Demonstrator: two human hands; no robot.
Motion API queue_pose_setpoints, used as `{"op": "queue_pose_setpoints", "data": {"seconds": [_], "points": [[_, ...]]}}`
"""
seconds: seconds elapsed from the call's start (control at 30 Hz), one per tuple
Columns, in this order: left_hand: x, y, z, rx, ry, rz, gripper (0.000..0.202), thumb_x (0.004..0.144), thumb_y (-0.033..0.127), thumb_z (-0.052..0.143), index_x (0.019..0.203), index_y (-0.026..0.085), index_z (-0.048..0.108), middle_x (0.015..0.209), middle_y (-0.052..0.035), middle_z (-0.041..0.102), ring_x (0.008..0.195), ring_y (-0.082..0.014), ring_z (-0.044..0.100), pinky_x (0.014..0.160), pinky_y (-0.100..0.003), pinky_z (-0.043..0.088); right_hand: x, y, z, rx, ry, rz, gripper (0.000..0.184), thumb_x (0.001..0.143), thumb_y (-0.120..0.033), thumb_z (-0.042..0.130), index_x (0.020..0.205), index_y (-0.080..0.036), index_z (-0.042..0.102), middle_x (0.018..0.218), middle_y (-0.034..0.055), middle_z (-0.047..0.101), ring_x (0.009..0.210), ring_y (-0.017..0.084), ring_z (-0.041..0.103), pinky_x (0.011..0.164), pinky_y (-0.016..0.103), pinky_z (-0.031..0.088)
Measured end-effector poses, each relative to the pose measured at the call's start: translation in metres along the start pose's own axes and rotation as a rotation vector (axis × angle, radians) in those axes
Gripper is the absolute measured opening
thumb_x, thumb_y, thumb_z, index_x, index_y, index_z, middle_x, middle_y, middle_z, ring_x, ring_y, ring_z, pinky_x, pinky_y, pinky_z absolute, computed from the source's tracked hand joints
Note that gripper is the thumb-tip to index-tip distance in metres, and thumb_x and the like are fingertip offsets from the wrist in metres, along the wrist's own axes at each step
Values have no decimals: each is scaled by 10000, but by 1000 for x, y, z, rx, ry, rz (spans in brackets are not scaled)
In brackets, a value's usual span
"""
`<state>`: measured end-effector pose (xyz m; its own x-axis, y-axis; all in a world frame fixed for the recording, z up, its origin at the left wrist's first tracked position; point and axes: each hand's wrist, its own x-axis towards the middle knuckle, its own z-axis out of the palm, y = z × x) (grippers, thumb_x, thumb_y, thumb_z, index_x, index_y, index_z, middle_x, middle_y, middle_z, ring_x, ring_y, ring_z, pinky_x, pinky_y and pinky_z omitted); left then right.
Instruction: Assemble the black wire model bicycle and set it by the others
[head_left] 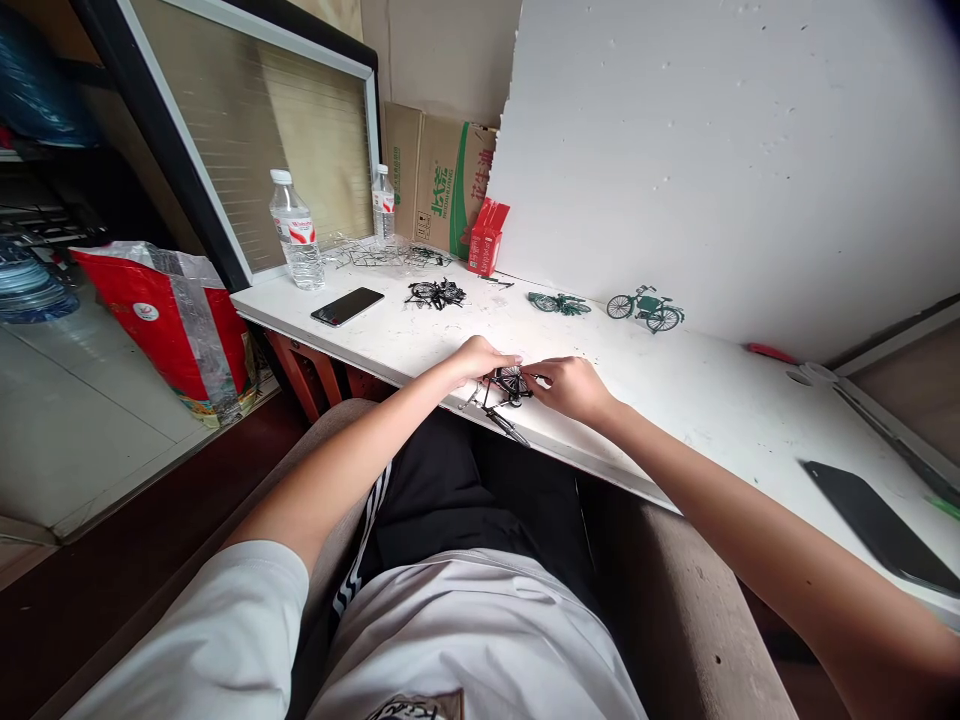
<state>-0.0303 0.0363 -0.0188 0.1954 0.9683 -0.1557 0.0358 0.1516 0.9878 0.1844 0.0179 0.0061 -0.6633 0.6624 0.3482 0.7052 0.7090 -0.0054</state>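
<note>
White desk (720, 420), black model bicycle (512, 388) in hands (480, 358) (574, 388); long axis toward lap (465, 500)

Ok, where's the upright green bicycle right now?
In the head view, the upright green bicycle stands right of centre on the white table, by the white panel, just right of the low green model.

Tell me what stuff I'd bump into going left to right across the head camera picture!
Red bag, front water bottle, back water bottle, dark tangled clump, black toy bicycle, low green model, standing green bicycle, small red thing, flat black slab.
</note>
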Motion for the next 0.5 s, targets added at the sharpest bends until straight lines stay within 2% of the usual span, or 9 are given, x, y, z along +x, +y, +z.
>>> {"op": "queue_pose_setpoints", "data": {"seconds": [0.23,0.4,0.5], "points": [[4,-3,-1,46,10,-5,521,614,523,1003,770,80,778,713,-95,734,648,-227,724,592,-337,626,-1,-1,-1,-30,-11,-14,368,1050,-326,506,1070,-218,857,869,70,831,697,211,703,647,298,405],[1,0,0,52,31,1,498,623,501,1004,722,76,764,601,-51,660,585,-199,679,564,-322,604,-3,0,1,-37,1,-12,377,1055,-325,499,1095,-217,858,860,72,830,677,206,693,641,298,402],[-2,3,1,35,29,-11,469,636,466,1005,731,73,768,616,-57,678,588,-192,679,568,-312,597,-3,0,2,-37,4,-5,371,1049,-324,506,1093,-219,859,853,73,828,678,208,695,634,297,394]]}}
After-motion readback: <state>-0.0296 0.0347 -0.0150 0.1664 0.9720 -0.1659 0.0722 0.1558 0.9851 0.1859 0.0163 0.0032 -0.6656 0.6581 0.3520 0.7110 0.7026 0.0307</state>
